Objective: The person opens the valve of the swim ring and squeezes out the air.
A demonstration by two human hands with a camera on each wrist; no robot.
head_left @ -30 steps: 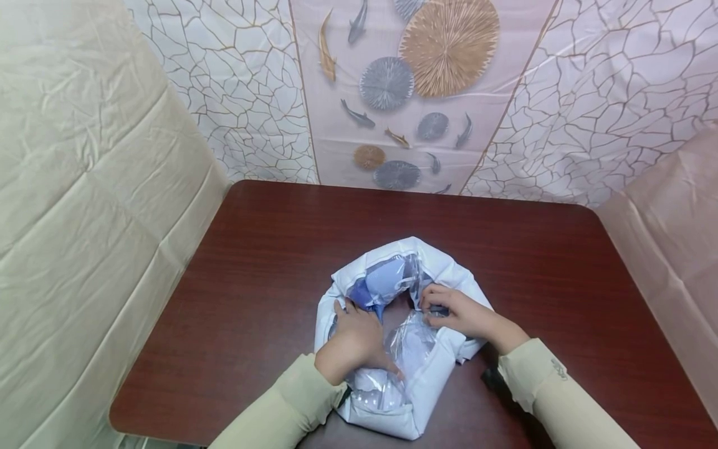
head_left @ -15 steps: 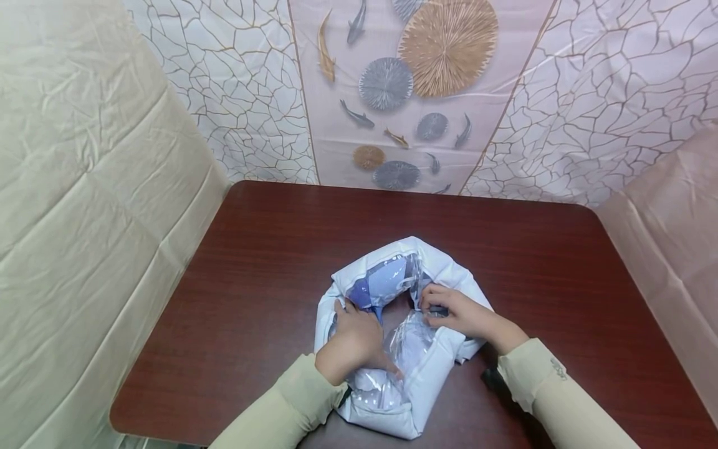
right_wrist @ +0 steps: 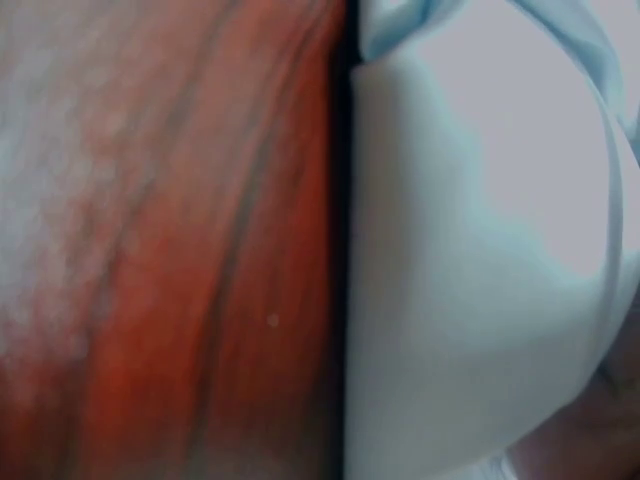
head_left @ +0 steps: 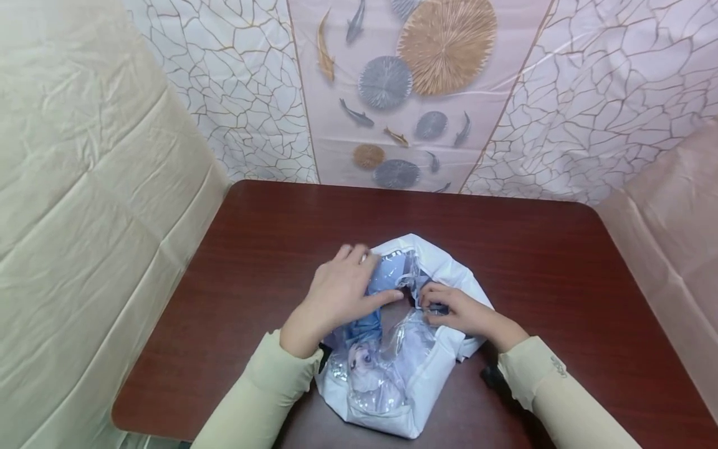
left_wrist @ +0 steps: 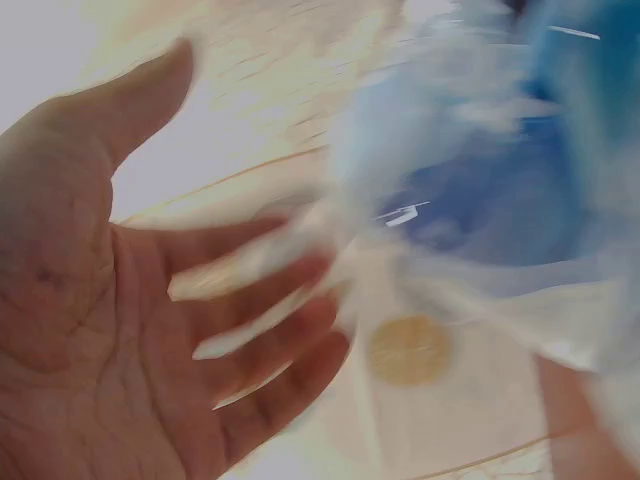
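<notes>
A limp inflatable swim ring (head_left: 426, 399) of white and clear plastic lies near the front of the table, with a printed figure in blue showing through its clear part. My right hand (head_left: 457, 310) grips the ring's right side, fingers curled in over the inner edge. The left hand (head_left: 336, 290) is over the ring's left side, fingers and thumb spread. In the left wrist view that hand (left_wrist: 150, 330) shows its palm and straight, blurred fingers, beside the ring's blue and clear plastic (left_wrist: 480, 190). White plastic (right_wrist: 470, 260) of the ring fills the right half of the right wrist view.
The dark red wooden table (head_left: 269, 249) has rounded corners. Patterned cloth (head_left: 252, 81) hangs behind it, with a cream cloth (head_left: 101, 218) along the left and a pinkish one (head_left: 667, 218) along the right. A small black object (head_left: 493, 379) shows beneath the right sleeve.
The left hand has let go of the ring's near left part and moved up and left, uncovering the printed figure. The ring's left side has shifted slightly. My right hand keeps its place.
</notes>
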